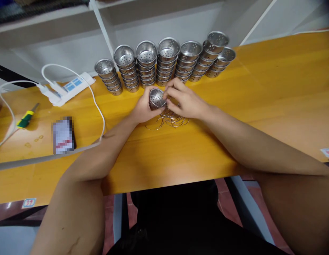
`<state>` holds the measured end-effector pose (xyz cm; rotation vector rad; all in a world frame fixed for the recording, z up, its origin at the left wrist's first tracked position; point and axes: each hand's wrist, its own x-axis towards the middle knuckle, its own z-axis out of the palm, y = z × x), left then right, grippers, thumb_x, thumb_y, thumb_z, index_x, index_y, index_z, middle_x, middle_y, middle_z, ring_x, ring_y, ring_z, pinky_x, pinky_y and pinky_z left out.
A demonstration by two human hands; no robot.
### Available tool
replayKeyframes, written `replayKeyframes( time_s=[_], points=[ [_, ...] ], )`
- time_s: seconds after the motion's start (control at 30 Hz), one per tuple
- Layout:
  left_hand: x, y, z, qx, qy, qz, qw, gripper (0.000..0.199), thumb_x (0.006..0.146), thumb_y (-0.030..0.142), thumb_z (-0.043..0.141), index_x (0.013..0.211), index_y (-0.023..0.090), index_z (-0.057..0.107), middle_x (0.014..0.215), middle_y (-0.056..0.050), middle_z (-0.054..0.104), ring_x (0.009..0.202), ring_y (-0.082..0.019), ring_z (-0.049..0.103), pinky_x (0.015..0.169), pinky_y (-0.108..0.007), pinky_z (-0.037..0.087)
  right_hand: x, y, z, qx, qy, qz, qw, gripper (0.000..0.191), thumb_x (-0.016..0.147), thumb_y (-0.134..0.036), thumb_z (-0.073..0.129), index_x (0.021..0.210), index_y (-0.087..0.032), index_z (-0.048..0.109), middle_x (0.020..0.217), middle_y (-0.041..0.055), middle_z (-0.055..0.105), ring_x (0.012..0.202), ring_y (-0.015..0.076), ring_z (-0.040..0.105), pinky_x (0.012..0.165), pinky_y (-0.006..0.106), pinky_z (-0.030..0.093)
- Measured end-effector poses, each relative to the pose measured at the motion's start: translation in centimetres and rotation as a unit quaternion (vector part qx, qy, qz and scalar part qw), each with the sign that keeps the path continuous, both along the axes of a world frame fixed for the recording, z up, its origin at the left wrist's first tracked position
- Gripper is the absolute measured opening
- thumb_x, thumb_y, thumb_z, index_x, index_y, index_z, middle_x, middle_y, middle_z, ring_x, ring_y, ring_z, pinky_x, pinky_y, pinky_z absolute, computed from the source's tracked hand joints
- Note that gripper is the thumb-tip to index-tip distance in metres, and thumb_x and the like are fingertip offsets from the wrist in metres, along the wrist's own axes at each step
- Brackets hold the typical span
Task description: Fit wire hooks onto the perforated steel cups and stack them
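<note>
A small perforated metal cup [156,100] is tilted with its open top towards me. My left hand [142,107] wraps round it from the left, thumb below and fingers behind. At the cup's right rim is my right hand [185,100], its fingers curled and their tips pinched together. What sits between those fingertips is too small to make out. Beneath both hands lies a loose pile of thin curved metal wires [176,120] on the yellow wooden table [164,159].
Several stacks of perforated metal cups [168,53] line the table's back. On the left are a white power strip [74,88] with looping cables, a green-and-yellow screwdriver [25,119] and a blurred-out phone [63,136]. A wall [164,19] rises behind the stacks.
</note>
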<state>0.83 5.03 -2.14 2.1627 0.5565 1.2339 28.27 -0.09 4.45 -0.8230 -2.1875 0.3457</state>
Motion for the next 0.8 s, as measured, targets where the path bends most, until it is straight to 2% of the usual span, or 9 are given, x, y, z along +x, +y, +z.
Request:
replayKeyframes(
  time_s=[0.1,0.27,0.53,0.7,0.8],
  points=[
    [-0.2,0.5,-0.5,0.008,0.004,0.004,1.0,0.097,0.103,0.081,0.104,0.172,0.031,0.058,0.142,-0.009,0.076,0.14,-0.037,0.084,0.134,-0.063,0.07,-0.1,-0.1,0.2,0.001,0.014,0.022,1.0,0.048,0.126,-0.077,0.074,0.137,-0.033,0.09,0.146,0.0178,0.08,0.139,0.0449,0.078,0.133,0.075,0.068],
    [-0.2,0.6,-0.7,0.021,-0.003,0.0,1.0,0.096,0.1,0.083,0.105,0.167,0.031,0.06,0.141,-0.009,0.077,0.137,-0.037,0.084,0.134,-0.062,0.071,-0.6,-0.2,0.0,0.024,0.042,0.038,0.998,0.048,0.131,-0.074,0.067,0.148,-0.036,0.092,0.15,0.0142,0.085,0.141,0.0416,0.082,0.133,0.069,0.068],
    [-0.4,1.3,-1.1,0.02,-0.012,0.006,1.0,0.101,0.103,0.09,0.101,0.172,0.032,0.056,0.149,-0.01,0.075,0.14,-0.035,0.084,0.133,-0.058,0.07,0.1,0.3,-0.2,0.036,0.028,0.019,0.999,0.053,0.126,-0.077,0.076,0.151,-0.034,0.096,0.148,0.0162,0.088,0.14,0.0424,0.083,0.131,0.069,0.068],
    [-0.6,2.2,-1.8,0.035,-0.033,0.005,0.999,0.101,0.105,0.095,0.096,0.173,0.033,0.055,0.15,-0.009,0.075,0.137,-0.031,0.084,0.129,-0.053,0.072,0.4,1.1,-0.7,0.087,0.033,0.032,0.995,0.047,0.134,-0.068,0.067,0.147,-0.036,0.098,0.147,0.0143,0.087,0.136,0.0386,0.084,0.122,0.065,0.071],
    [-0.8,2.3,-2.0,0.032,-0.033,0.006,0.999,0.102,0.104,0.097,0.095,0.173,0.033,0.055,0.149,-0.009,0.074,0.133,-0.03,0.084,0.125,-0.052,0.072,0.3,1.2,-0.6,0.092,0.036,0.035,0.994,0.048,0.135,-0.07,0.066,0.141,-0.035,0.098,0.144,0.0136,0.088,0.133,0.0374,0.085,0.118,0.062,0.071]
  ],
)
